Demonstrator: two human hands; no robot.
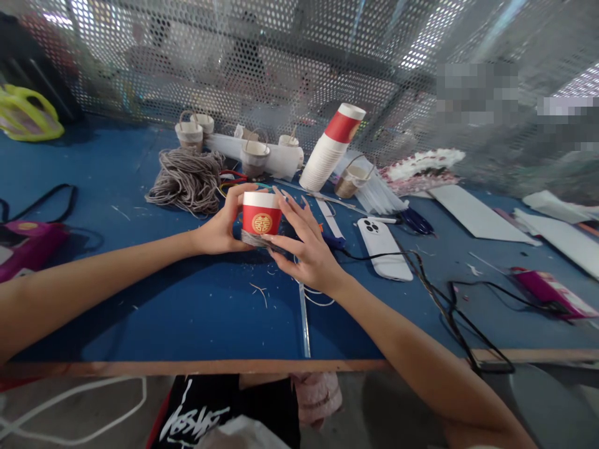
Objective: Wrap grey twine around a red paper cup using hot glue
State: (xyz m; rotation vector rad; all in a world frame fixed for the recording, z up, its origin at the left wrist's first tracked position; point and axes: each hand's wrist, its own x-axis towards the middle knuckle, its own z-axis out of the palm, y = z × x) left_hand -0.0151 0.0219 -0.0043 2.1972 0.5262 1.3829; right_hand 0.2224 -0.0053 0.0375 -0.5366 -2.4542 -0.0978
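A red and white paper cup (262, 211) with a gold emblem is held upright above the blue table, near its middle. Grey cord (254, 239) runs around the cup's base. My left hand (223, 223) grips the cup's left side, thumb low and fingers near the rim. On the right side, my right hand (306, 246) has its fingers against the cup and the cord at the base. Behind my left hand lies a bundle of grey cord (187, 181). A leaning stack of paper cups (325, 153) stands farther back.
Small cord-wrapped cups with handles (255, 157) stand along the back by a mesh screen (281, 68). At the right are a white phone (384, 249), black cables (433, 290) and a magenta box (552, 293). A clear stick (304, 318) lies near the front edge.
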